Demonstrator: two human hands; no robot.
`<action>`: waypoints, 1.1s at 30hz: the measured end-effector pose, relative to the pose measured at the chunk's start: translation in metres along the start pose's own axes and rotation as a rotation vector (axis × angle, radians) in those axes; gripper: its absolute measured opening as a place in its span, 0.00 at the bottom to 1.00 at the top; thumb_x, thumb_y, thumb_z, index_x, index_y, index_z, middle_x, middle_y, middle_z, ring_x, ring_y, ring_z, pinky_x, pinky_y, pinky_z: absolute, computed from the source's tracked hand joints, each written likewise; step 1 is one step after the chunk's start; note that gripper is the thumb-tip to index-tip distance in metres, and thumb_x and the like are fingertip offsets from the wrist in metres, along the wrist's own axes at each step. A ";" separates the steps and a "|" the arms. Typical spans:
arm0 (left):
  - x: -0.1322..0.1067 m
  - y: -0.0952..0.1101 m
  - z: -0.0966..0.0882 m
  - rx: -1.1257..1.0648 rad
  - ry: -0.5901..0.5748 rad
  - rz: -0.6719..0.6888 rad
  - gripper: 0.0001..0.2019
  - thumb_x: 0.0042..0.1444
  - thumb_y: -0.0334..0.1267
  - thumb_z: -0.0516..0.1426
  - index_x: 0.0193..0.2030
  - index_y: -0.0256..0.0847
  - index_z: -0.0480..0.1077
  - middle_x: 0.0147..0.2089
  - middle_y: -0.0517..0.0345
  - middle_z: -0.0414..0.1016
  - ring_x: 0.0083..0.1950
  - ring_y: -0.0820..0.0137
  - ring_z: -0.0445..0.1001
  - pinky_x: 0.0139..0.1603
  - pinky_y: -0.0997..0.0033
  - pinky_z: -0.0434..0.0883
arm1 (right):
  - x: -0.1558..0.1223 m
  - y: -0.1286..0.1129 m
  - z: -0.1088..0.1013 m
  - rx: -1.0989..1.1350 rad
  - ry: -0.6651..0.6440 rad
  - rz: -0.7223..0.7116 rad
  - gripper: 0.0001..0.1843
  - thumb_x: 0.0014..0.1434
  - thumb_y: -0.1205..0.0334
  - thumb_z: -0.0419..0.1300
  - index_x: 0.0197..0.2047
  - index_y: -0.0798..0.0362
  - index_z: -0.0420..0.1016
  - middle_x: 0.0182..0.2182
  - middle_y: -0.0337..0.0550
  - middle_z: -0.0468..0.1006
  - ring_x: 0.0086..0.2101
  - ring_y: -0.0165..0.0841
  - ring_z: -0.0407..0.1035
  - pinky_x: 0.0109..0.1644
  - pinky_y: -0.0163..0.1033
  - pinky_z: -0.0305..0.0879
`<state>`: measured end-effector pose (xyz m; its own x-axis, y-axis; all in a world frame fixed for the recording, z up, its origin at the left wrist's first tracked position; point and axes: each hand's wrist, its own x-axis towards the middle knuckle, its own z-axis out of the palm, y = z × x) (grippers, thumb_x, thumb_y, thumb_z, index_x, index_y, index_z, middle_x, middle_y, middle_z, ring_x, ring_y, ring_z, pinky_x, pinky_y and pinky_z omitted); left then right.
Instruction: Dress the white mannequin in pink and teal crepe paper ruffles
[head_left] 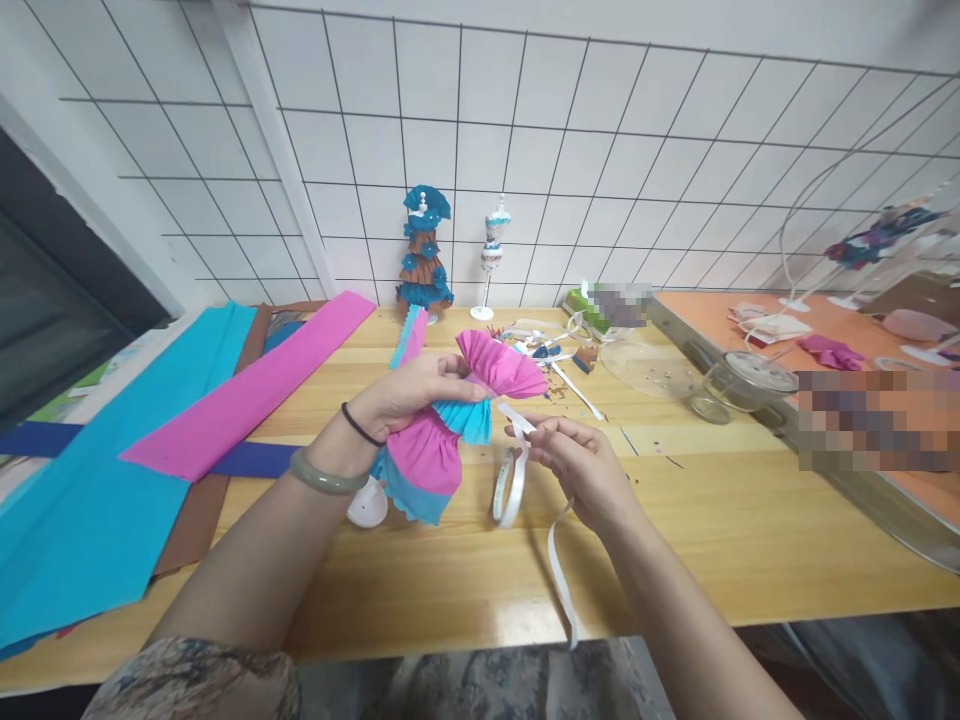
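My left hand [431, 385] is closed around a small stand dressed in gathered pink and blue crepe paper, a doll dress form [427, 450] tilted on its side. Its white round base [367, 503] shows below my wrist. A pink pleated fan of paper [504, 365] spreads out past my left fingers. My right hand [574, 460] pinches a strip of white tape [516, 416], its end close to the blue pleats. Below these fingers is a tape roll [507, 490]; whether it hangs or rests on the table I cannot tell. A longer white strip [559, 570] trails down from my right hand.
Blue crepe paper [112, 480] and a pink sheet [255, 385] lie at left on the wooden table [720, 530]. Two decorated dress forms [424, 255] stand by the tiled wall. Paper scraps [551, 352] and a clear plate [649, 370] lie behind my right hand. An orange table [772, 330] adjoins at right.
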<state>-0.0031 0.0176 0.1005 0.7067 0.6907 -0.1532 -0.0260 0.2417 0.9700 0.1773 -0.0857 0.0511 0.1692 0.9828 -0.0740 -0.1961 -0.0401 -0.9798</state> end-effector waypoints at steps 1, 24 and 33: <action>0.001 -0.001 0.000 0.011 -0.001 -0.001 0.17 0.41 0.32 0.67 0.38 0.31 0.70 0.33 0.56 0.73 0.32 0.74 0.72 0.35 0.74 0.70 | 0.000 0.000 -0.001 0.016 0.000 -0.003 0.07 0.43 0.59 0.65 0.20 0.53 0.74 0.35 0.46 0.80 0.47 0.43 0.70 0.45 0.41 0.66; 0.004 -0.006 0.000 0.527 0.073 0.154 0.13 0.42 0.39 0.63 0.34 0.34 0.69 0.32 0.58 0.71 0.35 0.70 0.71 0.35 0.70 0.68 | -0.026 0.020 -0.008 -0.631 -0.027 -0.332 0.08 0.51 0.56 0.63 0.26 0.51 0.79 0.55 0.54 0.71 0.59 0.46 0.58 0.63 0.54 0.47; 0.007 -0.013 0.008 0.462 -0.014 0.154 0.13 0.41 0.38 0.64 0.33 0.35 0.69 0.34 0.57 0.73 0.37 0.69 0.72 0.37 0.70 0.68 | -0.032 0.037 -0.027 -0.169 0.006 -0.110 0.11 0.50 0.52 0.66 0.25 0.52 0.78 0.65 0.49 0.54 0.56 0.49 0.62 0.60 0.53 0.54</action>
<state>0.0073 0.0141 0.0888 0.7287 0.6849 -0.0021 0.1836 -0.1923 0.9640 0.1910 -0.1233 0.0120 0.1861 0.9819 0.0349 -0.0107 0.0376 -0.9992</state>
